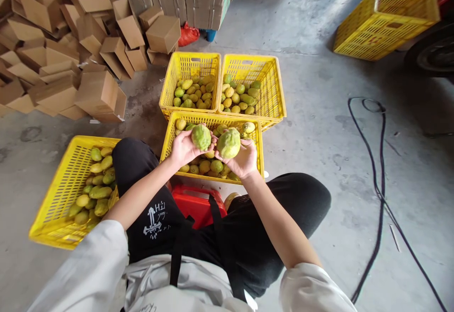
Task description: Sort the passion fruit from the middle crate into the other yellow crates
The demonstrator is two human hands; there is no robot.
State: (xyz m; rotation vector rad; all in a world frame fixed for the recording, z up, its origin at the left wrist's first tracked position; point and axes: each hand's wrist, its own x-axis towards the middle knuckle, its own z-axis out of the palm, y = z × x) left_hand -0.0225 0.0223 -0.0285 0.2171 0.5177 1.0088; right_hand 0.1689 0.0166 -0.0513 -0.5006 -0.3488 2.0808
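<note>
Above a yellow crate (258,153) between my knees, my left hand (185,149) holds a bumpy green-yellow fruit (201,137). Close beside it on the right, my right hand (244,160) has its fingers round a slightly larger, paler green fruit (229,143). The crate below holds many yellow and green fruits (205,166), partly hidden by my hands. Two more yellow crates with similar fruit stand just behind it, one at the left (165,87) and one at the right (273,85).
Beside my left knee is another yellow crate (53,208) with fruit. Cardboard boxes (95,92) are heaped at the upper left. A black cable (381,194) lies on the floor at the right. A yellow crate (379,28) stands at the upper right near a wheel (436,56).
</note>
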